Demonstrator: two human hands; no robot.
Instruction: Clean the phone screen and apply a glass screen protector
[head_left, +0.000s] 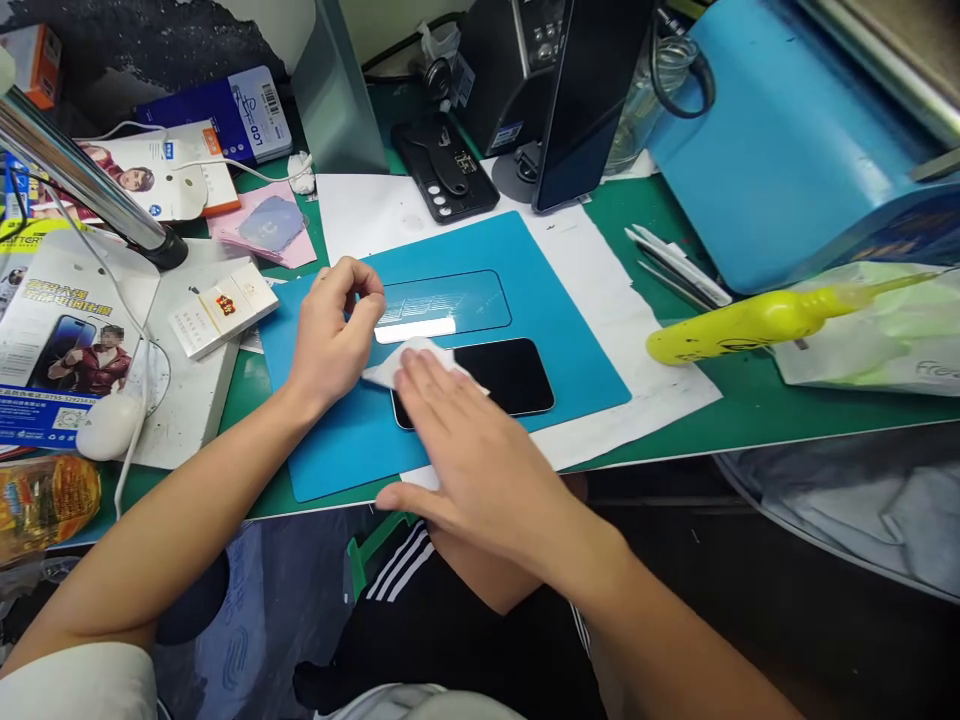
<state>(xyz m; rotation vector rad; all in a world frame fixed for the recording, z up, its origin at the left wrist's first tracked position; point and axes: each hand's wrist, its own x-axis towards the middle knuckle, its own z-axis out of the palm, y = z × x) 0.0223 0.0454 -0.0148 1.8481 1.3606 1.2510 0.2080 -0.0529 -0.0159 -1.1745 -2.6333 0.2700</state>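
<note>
A phone [517,375] with a black screen lies flat on a blue mat [337,455]. On its left part my right hand [469,455] presses a white wipe [386,372], fingers stretched forward over the wipe and thumb apart. My left hand [341,325] is closed, its fingers curled toward the thumb, at the left end of a clear screen protector [472,298] with a dark outline. Whether it holds anything is hidden. Behind the phone, the protector lies on the mat, a white strip along its near edge.
White paper [630,420] lies under the mat. A black phone case [444,165], a dark upright screen [592,100] and a blue machine [787,140] stand behind. A yellow bottle [735,325] is at right, a cigarette pack [225,308] and packaging at left.
</note>
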